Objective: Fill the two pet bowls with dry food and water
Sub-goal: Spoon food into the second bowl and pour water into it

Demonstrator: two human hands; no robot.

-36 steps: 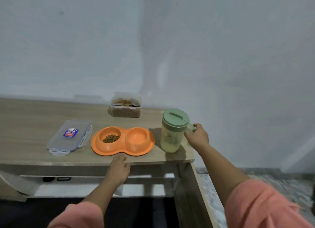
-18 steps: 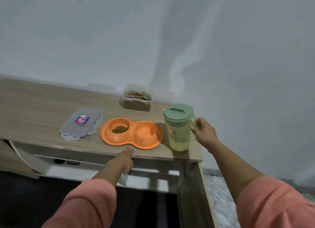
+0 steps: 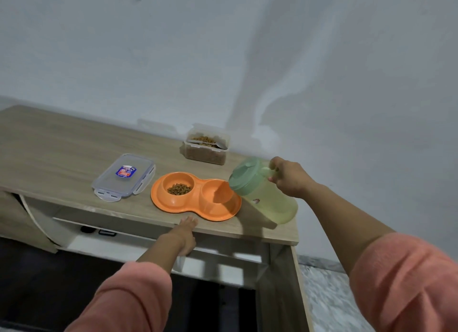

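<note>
An orange double pet bowl (image 3: 183, 209) lies near the front edge of the wooden table (image 3: 49, 143). Its left cup holds brown dry food (image 3: 179, 189); its right cup (image 3: 215, 195) looks bare inside. My right hand (image 3: 288, 178) grips the handle of a green-lidded pitcher (image 3: 265, 192), which is tilted left with its lid over the right cup. No water stream shows. My left hand (image 3: 184, 233) rests flat on the table's front edge, just in front of the bowl, holding nothing.
An open clear container of dry food (image 3: 206, 147) with a scoop inside stands at the back by the wall. Its clear lid (image 3: 124, 176) lies left of the bowl. The table's right edge is just beyond the pitcher; a tiled floor (image 3: 329, 299) lies below right.
My right hand has lifted the pitcher off the table and tipped it left over the right cup. My left hand stays at the table edge. The camera moved closer.
</note>
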